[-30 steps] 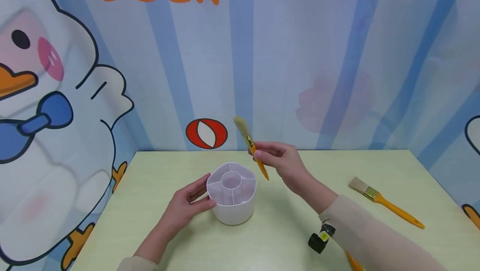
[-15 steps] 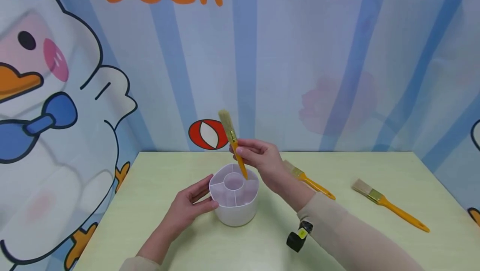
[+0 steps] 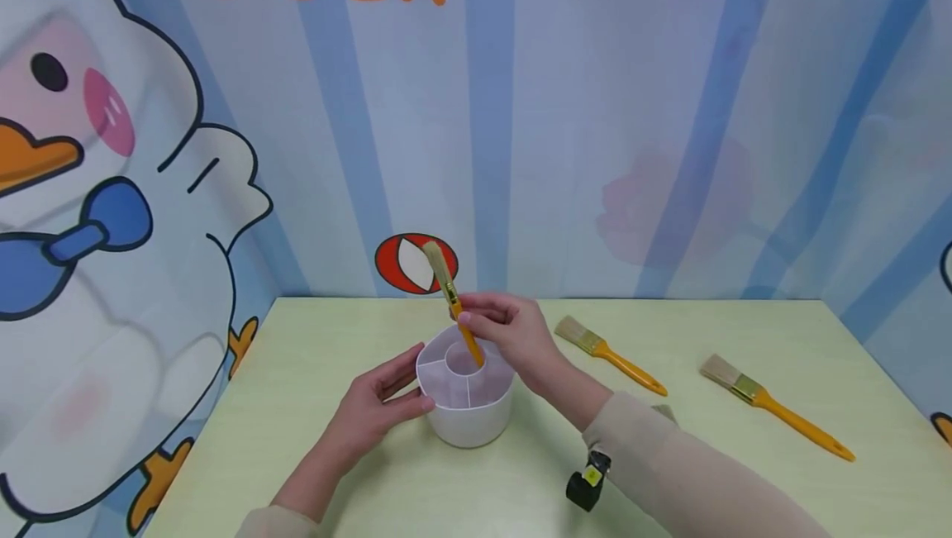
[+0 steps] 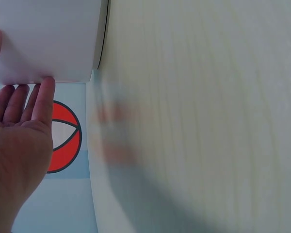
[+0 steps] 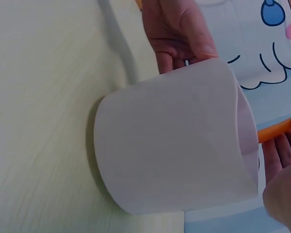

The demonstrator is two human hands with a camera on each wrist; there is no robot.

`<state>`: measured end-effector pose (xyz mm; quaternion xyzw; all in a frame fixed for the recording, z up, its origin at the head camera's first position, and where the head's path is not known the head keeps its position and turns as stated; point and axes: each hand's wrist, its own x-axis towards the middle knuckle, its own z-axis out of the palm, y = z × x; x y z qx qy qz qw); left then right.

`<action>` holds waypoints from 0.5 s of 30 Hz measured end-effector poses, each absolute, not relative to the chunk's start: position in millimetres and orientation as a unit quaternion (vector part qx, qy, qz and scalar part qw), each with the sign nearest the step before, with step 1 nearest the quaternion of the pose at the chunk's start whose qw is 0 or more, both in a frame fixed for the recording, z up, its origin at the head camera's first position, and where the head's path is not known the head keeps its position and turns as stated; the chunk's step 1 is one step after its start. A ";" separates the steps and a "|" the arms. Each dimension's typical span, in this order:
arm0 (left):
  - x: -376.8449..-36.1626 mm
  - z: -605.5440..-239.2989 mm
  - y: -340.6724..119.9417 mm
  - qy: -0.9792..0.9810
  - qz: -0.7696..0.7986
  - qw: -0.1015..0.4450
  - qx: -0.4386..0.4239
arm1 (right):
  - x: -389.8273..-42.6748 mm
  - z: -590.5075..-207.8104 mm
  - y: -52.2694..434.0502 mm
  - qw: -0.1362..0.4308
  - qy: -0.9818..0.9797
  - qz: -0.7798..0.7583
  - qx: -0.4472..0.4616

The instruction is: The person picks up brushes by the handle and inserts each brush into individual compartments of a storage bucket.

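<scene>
A white round desk organizer (image 3: 468,429) with several compartments around a circular middle one stands upright on the table. My left hand (image 3: 372,406) holds its left side, thumb near the front rim and fingers toward the back; the left wrist view shows the fingertips against the wall. My right hand (image 3: 516,340) pinches a paintbrush (image 3: 449,288) by its orange handle, bristles up and leaning left. The handle's lower end is at the right part of the middle compartment; how deep it sits I cannot tell. In the right wrist view the organizer (image 5: 174,141) hides the handle's tip.
Two flat paintbrushes with orange handles, one nearer (image 3: 610,354) and one farther right (image 3: 777,407), lie on the pale table (image 3: 476,497). Bristles of another brush (image 3: 664,413) peek out behind the right sleeve. A printed duck curtain (image 3: 558,108) hangs behind the table.
My right hand has carried the paintbrush left and down, from beside the organizer to its middle compartment. The left hand has kept its hold, and the organizer has stayed in place.
</scene>
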<state>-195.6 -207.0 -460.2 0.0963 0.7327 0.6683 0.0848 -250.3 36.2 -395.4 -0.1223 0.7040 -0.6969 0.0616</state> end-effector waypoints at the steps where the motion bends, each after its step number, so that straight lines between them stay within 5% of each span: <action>1: -195.8 -459.9 -207.0 0.734 0.667 0.084 0.098 | -249.3 -395.4 36.9 0.058 0.707 -0.694 -0.126; 15: -195.4 -461.4 -205.9 0.736 0.665 0.079 0.096 | -243.5 -395.6 44.0 0.033 0.769 -0.603 -0.211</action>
